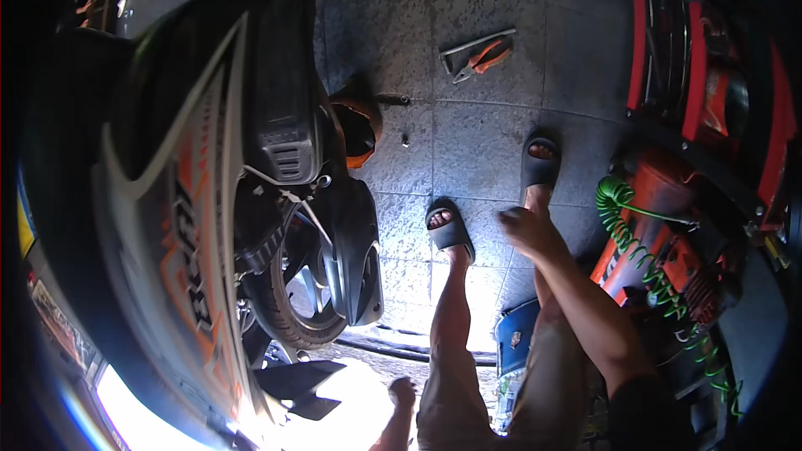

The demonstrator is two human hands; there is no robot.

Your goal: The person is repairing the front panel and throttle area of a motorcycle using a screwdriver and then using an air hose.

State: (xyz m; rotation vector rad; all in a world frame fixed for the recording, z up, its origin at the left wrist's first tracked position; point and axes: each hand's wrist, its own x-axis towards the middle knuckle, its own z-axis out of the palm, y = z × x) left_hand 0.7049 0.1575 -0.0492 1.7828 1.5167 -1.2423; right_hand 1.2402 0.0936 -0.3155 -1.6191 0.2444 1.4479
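Note:
My left hand [403,392] hangs low beside my left leg, near the motorcycle [171,225], and touches nothing that I can see. Its fingers look bunched against the glare, too unclear to read. My right hand [528,232] is out over my right shin, above the floor. Motion smears its dark fingertips, and no held object shows. On the floor ahead lie orange-handled pliers [484,58] beside a bent metal bar [480,40]. The motorcycle's wheel [292,317] is to the left of my feet.
An orange-rimmed dark container [359,132] sits by the motorcycle, with small parts close by. At right stand a red tool rack [692,75] and an orange compressor [660,192] with a coiled green hose [616,192]. A blue object [516,334] is behind my right leg.

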